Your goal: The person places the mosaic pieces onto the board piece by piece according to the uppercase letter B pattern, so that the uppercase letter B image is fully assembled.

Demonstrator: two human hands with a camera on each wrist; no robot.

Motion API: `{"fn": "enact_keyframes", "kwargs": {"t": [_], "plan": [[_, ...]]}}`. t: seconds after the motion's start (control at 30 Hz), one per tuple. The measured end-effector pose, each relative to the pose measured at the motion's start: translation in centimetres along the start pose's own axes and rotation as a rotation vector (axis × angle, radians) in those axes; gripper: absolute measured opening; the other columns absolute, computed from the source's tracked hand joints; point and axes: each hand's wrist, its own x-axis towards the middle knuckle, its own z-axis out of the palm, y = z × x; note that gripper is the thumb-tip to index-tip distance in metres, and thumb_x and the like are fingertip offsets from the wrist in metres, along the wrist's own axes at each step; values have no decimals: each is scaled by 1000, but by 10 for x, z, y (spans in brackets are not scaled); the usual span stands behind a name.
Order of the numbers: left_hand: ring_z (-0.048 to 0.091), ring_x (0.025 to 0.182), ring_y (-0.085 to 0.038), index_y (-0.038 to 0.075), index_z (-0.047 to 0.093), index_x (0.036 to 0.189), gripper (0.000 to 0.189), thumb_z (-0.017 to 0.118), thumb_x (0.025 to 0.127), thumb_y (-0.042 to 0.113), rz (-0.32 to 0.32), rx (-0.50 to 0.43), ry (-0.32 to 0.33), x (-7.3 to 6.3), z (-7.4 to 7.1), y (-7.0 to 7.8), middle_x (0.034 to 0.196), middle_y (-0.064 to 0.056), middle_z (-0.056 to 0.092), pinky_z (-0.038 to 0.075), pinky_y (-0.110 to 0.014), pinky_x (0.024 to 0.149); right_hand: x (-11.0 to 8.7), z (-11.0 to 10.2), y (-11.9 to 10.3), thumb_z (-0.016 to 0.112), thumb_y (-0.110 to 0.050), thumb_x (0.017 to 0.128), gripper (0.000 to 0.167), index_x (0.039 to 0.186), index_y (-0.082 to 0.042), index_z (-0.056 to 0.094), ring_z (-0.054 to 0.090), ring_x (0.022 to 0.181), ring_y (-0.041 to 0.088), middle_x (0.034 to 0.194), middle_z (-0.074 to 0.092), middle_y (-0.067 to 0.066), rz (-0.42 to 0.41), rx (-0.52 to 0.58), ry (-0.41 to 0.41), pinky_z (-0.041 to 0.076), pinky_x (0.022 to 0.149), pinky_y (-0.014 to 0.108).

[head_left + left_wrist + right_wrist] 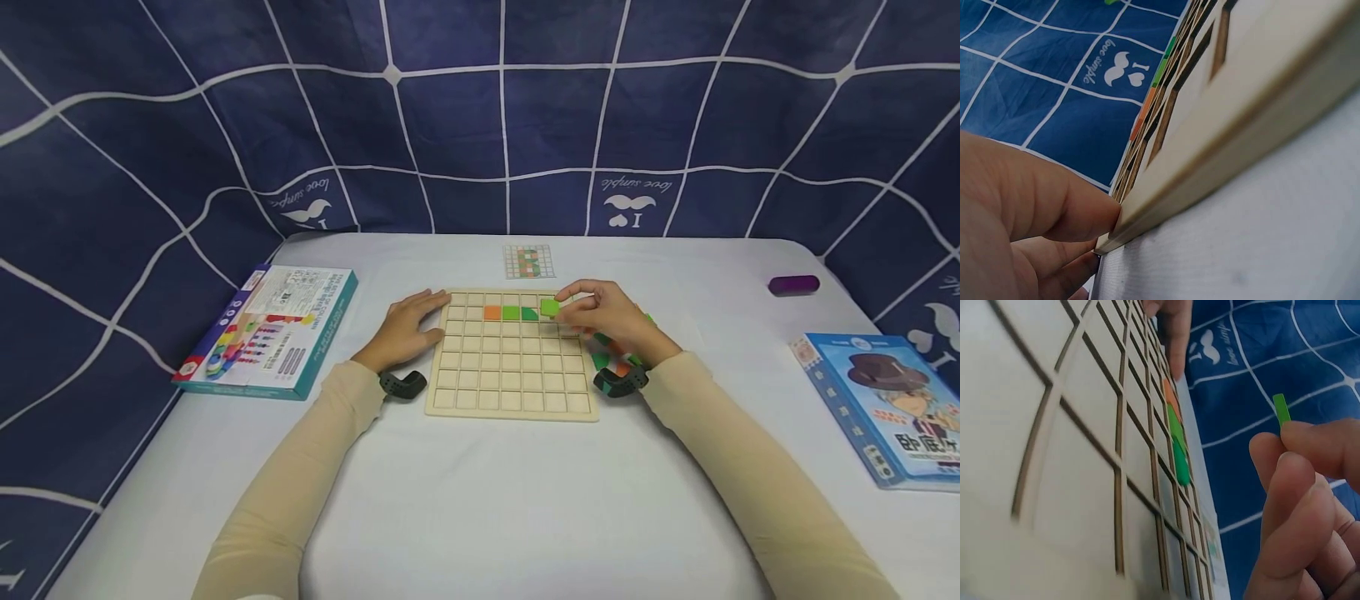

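Note:
A wooden grid board (517,379) lies on the table. In its second row from the far side sit an orange tile (492,312), a light green tile (511,312) and a darker green tile (529,315) with a curved edge. My right hand (611,317) pinches a light green square tile (550,307) between thumb and forefinger; the right wrist view shows this tile (1281,409) edge-on, raised above the board. With fingers fairly straight, my left hand (405,329) rests against the board's left edge near the far corner, the thumb (1085,209) touching the rim.
Loose green and orange tiles (601,360) lie right of the board, partly hidden under my right hand. A small pattern card (528,262) is beyond the board. A game box (270,333) lies left; at right are a blue box (892,408) and a purple case (793,286).

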Motion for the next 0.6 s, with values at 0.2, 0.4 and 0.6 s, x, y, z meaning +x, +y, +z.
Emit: {"fn": "enact_keyframes", "kwargs": {"t": [0.2,0.4,0.6], "plan": [[24,165,-33,6,45,165,69,61,99,19,-6,1,-6,1,1,0,173,-10,39,13,-53,132,10,16,-1,70,1,100,31,130,5,63,61,67,12,95,82,4,11,6,-15,52,59,22],[24,165,-32,6,44,165,69,61,99,20,-4,-2,-8,2,1,-1,173,-10,38,13,-53,132,19,29,-3,73,-2,100,34,132,3,63,64,68,11,96,82,4,41,-5,-10,53,59,21],[24,165,-32,6,45,165,69,62,99,20,-5,-11,-11,2,1,-2,173,-10,39,13,-52,132,27,43,-6,73,-3,101,33,132,4,64,65,66,11,97,82,5,40,19,-28,53,58,21]]}}
